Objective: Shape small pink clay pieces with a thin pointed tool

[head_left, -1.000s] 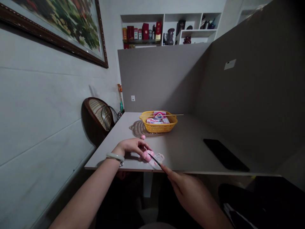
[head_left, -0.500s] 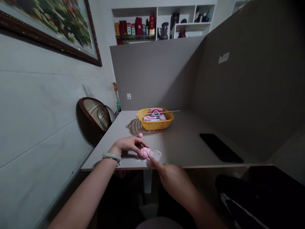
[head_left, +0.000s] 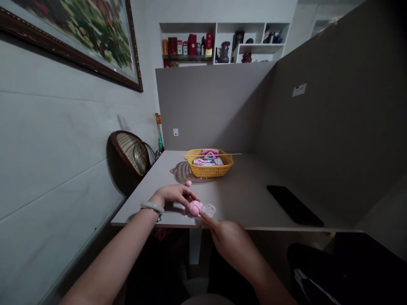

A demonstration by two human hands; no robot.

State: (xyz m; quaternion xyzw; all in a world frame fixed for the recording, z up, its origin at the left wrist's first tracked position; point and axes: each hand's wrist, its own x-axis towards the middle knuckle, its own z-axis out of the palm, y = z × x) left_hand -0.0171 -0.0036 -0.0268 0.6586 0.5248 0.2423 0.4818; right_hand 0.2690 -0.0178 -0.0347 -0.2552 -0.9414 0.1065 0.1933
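Head view, looking down at a grey laminate table [head_left: 254, 203]. Left hand [head_left: 173, 195] lies palm down near the table's front edge, fingers curved and together, tips on a soft pink lump [head_left: 196, 207], probably modelling clay, rounded with shallow creases. The hand looks closed on it, pressing or holding it against the table. A pale green bangle [head_left: 151, 206] and a thin metal bracelet [head_left: 159, 217] sit on the left wrist. Right hand [head_left: 227, 241] comes in from below, index finger extended, its tip just at the lower edge of a crinkled, translucent pale pink sheet [head_left: 209, 210], likely thin plastic, which lies right beside the lump. Can't tell if the right hand is pinching anything.

A small pink ball [head_left: 188, 183] sits on the table beyond the left hand, apart from it. Further back, a yellow plastic lattice basket [head_left: 208, 169] stands on a round woven brown mat [head_left: 181, 173], holding pink-and-white packets [head_left: 205, 162], with a thin wooden skewer [head_left: 222, 154] across its rim. A black flat slab [head_left: 294, 205], maybe a phone, lies face down or dark on the right. Grey partition panels [head_left: 210, 106] box in the table; above are white shelves [head_left: 222, 42] of boxes and vases. A framed painting [head_left: 73, 38] hangs on the left wall.
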